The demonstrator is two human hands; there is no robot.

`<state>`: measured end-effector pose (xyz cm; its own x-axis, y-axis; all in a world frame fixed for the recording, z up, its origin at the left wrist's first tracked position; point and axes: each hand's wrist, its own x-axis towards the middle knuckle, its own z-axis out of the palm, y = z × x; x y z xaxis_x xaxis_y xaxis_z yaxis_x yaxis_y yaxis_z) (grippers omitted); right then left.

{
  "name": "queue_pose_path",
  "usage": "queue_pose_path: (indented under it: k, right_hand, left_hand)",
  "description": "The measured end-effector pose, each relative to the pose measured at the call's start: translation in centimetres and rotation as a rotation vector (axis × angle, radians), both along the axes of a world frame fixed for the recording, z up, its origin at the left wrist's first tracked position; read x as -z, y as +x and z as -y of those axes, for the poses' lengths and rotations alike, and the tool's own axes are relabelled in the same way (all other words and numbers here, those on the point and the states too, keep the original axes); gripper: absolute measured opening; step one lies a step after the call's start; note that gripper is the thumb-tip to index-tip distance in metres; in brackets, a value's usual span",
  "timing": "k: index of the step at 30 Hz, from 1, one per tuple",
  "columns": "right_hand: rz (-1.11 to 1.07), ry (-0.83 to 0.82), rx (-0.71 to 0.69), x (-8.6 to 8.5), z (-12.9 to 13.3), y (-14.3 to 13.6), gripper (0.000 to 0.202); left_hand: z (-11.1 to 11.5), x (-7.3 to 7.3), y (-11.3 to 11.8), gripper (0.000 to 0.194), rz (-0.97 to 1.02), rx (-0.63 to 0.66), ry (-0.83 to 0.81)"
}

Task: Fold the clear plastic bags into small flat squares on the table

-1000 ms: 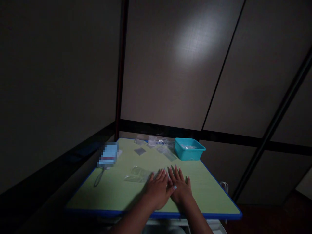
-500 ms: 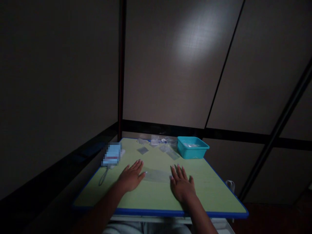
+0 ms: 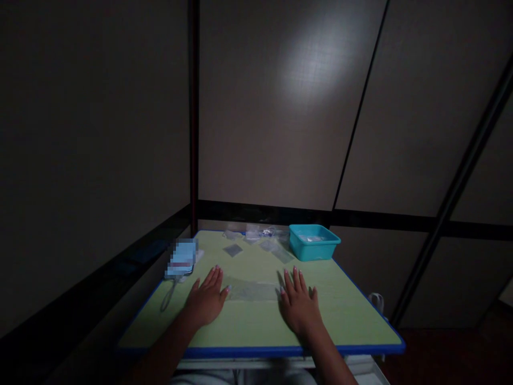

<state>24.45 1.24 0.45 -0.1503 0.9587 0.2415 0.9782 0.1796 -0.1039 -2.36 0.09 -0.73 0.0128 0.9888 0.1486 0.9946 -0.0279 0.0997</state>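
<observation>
A clear, flat plastic bag or sheet (image 3: 253, 291) lies across the middle of the table, between my two hands. My left hand (image 3: 207, 298) rests palm down at its left end, fingers stretched out and the thumb by the plastic's edge. At the right end, my right hand (image 3: 298, 302) also lies flat, with its fingers spread. Neither hand grips anything. Whether the plastic runs under the fingertips is hard to make out in the dim light.
A turquoise basket (image 3: 315, 250) with clear plastic inside stands at the back right of the green table (image 3: 240, 334). Several clear bags (image 3: 276, 248) and a small grey square (image 3: 233, 250) lie at the back. A blurred-out phone (image 3: 182, 259) with a strap sits at the left edge.
My left hand has slid left along the plastic, uncovering more of its left end. My right hand stays in about the same place. The view has shifted slightly.
</observation>
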Motion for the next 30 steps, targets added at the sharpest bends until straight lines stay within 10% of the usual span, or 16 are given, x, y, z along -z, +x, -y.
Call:
queue_pose_path:
  k: [7,19,30]
  right_hand:
    - [-0.026,0.006,-0.329,-1.1,1.1,-0.1,0.053]
    - [-0.037,-0.144,-0.365,-0.9,0.6,-0.3,0.058]
    - [-0.042,-0.177,-0.351,-0.8,0.4,-0.2,0.057]
  left_hand:
    - [1.4,0.4,0.3,0.061,-0.017,-0.111,0.143]
    - [1.3,-1.5,6.9,0.060,0.125,0.448,0.025]
    - [2.3,0.0,0.3,0.056,0.049,0.382,0.024]
